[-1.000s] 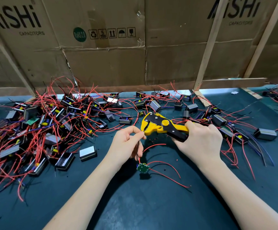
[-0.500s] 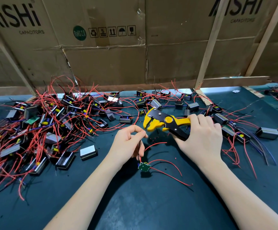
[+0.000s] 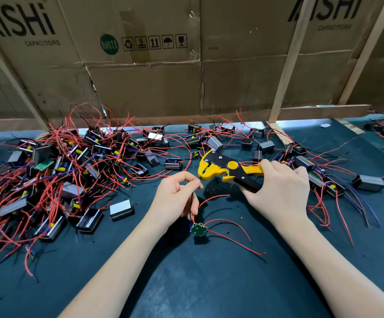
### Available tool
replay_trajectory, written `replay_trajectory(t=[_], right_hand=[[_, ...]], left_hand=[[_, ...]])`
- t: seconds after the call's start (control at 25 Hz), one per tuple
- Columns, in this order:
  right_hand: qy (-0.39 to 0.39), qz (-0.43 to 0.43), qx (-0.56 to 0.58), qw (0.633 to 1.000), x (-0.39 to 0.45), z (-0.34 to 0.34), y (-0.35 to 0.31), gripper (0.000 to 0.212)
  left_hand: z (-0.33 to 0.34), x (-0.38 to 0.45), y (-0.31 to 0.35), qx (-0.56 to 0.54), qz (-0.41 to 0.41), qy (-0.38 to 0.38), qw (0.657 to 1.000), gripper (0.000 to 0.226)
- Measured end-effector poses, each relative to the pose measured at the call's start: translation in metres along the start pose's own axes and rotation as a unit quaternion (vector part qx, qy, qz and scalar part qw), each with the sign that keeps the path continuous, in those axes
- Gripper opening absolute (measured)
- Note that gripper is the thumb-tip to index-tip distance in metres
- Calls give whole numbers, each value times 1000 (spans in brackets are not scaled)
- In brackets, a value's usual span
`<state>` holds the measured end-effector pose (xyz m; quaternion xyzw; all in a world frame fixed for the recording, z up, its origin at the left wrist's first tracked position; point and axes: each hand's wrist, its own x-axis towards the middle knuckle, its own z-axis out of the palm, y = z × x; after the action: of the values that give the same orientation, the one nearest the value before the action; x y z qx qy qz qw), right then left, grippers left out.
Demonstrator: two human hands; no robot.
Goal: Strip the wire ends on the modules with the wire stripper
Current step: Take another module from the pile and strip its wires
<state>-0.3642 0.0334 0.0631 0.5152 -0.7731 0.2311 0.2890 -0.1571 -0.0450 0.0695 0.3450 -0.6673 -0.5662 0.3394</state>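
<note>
My right hand (image 3: 280, 191) grips the handles of the yellow and black wire stripper (image 3: 223, 168), whose jaws point left, just right of my left fingertips. My left hand (image 3: 177, 198) pinches a thin wire between thumb and forefinger. Below that hand hangs a small green circuit board module (image 3: 198, 229), with red wires (image 3: 232, 239) trailing from it across the mat to the right. Whether the pinched wire end sits inside the jaws is too small to tell.
A big tangle of modules with red wires (image 3: 55, 175) covers the left of the dark mat (image 3: 209, 283). More modules (image 3: 367, 182) lie at the right and back. Cardboard boxes (image 3: 152, 76) and wooden slats (image 3: 287, 65) wall off the rear.
The stripper and my right hand have shifted slightly right and up, away from my left fingertips. My left hand still pinches the wire, and the small board still hangs beneath it.
</note>
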Motion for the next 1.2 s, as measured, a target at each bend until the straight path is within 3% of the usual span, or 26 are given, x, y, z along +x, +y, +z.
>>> replay_trajectory(t=[0.28, 0.44, 0.6, 0.76, 1.0, 1.2], right_hand=[[-19, 12, 15, 1000, 0, -4, 0, 51], [2, 63, 14, 998, 3, -3, 9, 48], [20, 103, 23, 994, 4, 7, 21, 58], [21, 122, 42, 991, 4, 11, 22, 65], [9, 109, 32, 994, 3, 11, 24, 64], [8, 61, 19, 998, 0, 10, 16, 60]], left_hand=[[-1, -1, 2, 5, -2, -13, 1000, 20], [-2, -1, 4, 3, -9, -8, 1000, 20], [-3, 3, 0, 6, -23, 13, 1000, 23], [-6, 4, -5, 55, -10, -3, 998, 12], [-9, 2, -8, 99, 19, 0, 995, 11], [-7, 5, -4, 23, 14, 18, 999, 15]])
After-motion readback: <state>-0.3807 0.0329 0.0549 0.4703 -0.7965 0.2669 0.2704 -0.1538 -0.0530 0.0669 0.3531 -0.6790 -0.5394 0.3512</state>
